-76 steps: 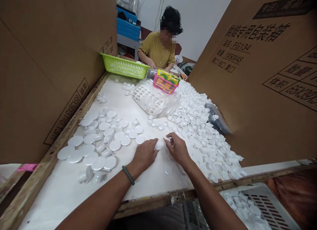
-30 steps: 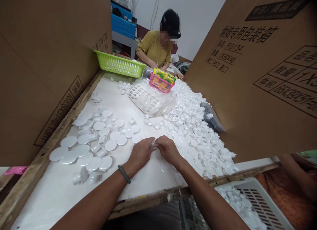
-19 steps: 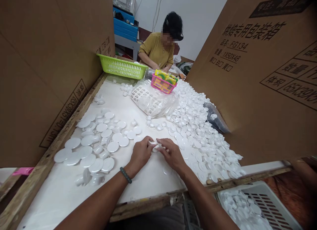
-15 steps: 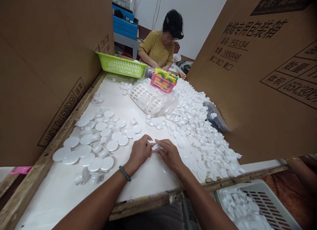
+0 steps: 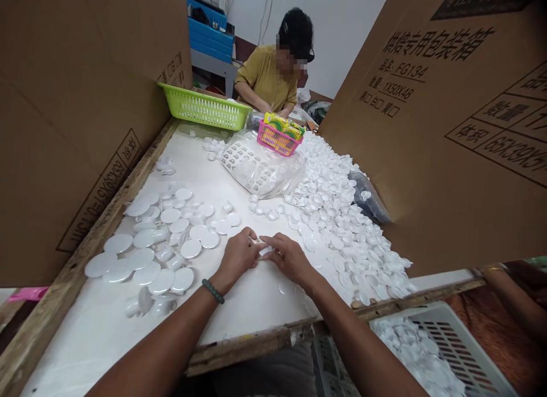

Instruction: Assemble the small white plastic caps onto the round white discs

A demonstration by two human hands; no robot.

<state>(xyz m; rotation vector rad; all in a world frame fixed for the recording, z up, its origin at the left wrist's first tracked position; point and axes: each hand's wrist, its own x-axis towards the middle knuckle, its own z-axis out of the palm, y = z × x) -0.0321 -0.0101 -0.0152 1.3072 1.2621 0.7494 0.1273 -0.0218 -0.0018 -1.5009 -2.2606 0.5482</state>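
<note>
Over the near middle of the white tabletop (image 5: 252,323), my two hands meet at a small white cup-like plastic piece (image 5: 266,250). My left hand (image 5: 239,254), with a dark bead bracelet at the wrist, pinches it from the left. From the other side, thumb and fingers of my right hand (image 5: 289,259) close on the same piece, hiding much of it. Left of my hands lie white round discs (image 5: 162,282), several joined to small cup-like parts. A broad heap of small white plastic pieces (image 5: 337,215) spreads along the right.
Tall cardboard boxes flank both sides, one at left (image 5: 94,101), one at right (image 5: 427,175). Beyond are a plastic bag (image 5: 256,169), a pink basket (image 5: 277,143) and a green basket (image 5: 205,109). A person (image 5: 269,72) sits opposite. A grey crate (image 5: 465,351) stands lower right.
The view has shifted slightly, so the table and boxes sit a little further left and higher. Both hands stay together on the small piece, with fingers slightly repositioned.
</note>
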